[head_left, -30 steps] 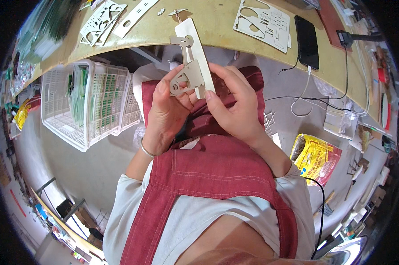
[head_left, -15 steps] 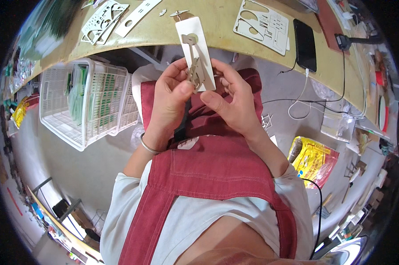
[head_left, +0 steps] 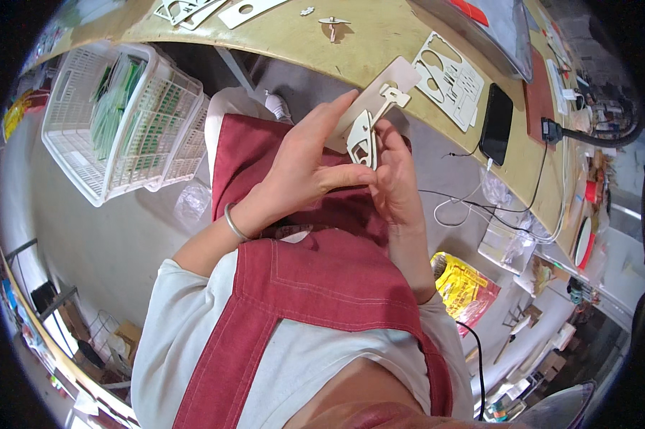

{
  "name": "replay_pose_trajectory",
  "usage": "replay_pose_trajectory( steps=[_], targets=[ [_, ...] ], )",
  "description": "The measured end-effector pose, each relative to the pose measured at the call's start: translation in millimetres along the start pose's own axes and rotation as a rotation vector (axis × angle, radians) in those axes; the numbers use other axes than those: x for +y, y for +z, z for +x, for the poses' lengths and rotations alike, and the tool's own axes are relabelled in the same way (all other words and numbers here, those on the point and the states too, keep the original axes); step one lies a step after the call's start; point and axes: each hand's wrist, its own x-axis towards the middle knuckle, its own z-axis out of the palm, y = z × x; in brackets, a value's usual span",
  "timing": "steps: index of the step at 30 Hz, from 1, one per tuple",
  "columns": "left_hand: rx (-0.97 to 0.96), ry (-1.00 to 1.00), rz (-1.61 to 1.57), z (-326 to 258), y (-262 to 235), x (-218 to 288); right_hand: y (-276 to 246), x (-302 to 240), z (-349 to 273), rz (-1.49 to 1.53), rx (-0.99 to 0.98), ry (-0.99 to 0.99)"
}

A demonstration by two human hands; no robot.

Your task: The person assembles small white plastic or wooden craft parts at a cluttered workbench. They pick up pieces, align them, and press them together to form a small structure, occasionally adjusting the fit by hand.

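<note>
In front of my lap I hold a pale assembly of thin cut-out pieces, wood-like in look. Its long flat board (head_left: pixel 388 76) points up and to the right, tilted over the table edge. A triangular cut-out piece (head_left: pixel 361 143) and a narrow strip with a wider end stand out from its face. My left hand (head_left: pixel 306 151) is closed on the board's left edge, its thumb stretched across below the triangular piece. My right hand (head_left: pixel 394 171) grips the assembly's lower right side with bent fingers. Where the fingers go behind the board is hidden.
On the yellowish table (head_left: pixel 294 39) lie a cut-out sheet (head_left: pixel 451 86), more sheets (head_left: pixel 190 11) at the far left, a small loose part (head_left: pixel 334 23) and a black phone (head_left: pixel 497 125) with its cable. White baskets (head_left: pixel 115 129) stand left; a yellow bag (head_left: pixel 462 289) lies right.
The assembly has turned from near upright to leaning right, showing the triangular piece more openly. Both hands have turned with it, and the whole view has swung to the right.
</note>
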Motion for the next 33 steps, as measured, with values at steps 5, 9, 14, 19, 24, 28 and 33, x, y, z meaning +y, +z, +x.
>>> replay_pose_trajectory(
  steps=[5,9,14,19,24,28,33],
  targets=[
    [-0.047,-0.128,-0.053,-6,0,3,-4,0,0,0.061,0.142,0.013],
    [0.023,-0.075,-0.032,-5,4,3,-15,5,-4,0.143,0.112,0.04],
    [0.025,-0.212,-0.145,-2,4,10,-5,5,-3,0.132,0.119,0.008],
    [0.044,-0.246,-0.263,-3,6,13,-4,7,-6,0.139,0.105,-0.052],
    [0.028,-0.266,-0.266,-5,5,15,-2,6,-5,0.129,0.074,-0.076],
    [0.04,-0.285,-0.257,-8,6,10,5,6,-2,0.115,0.123,-0.047],
    [0.041,-0.341,-0.339,-4,10,7,-11,11,3,0.098,0.123,-0.004]
  ],
)
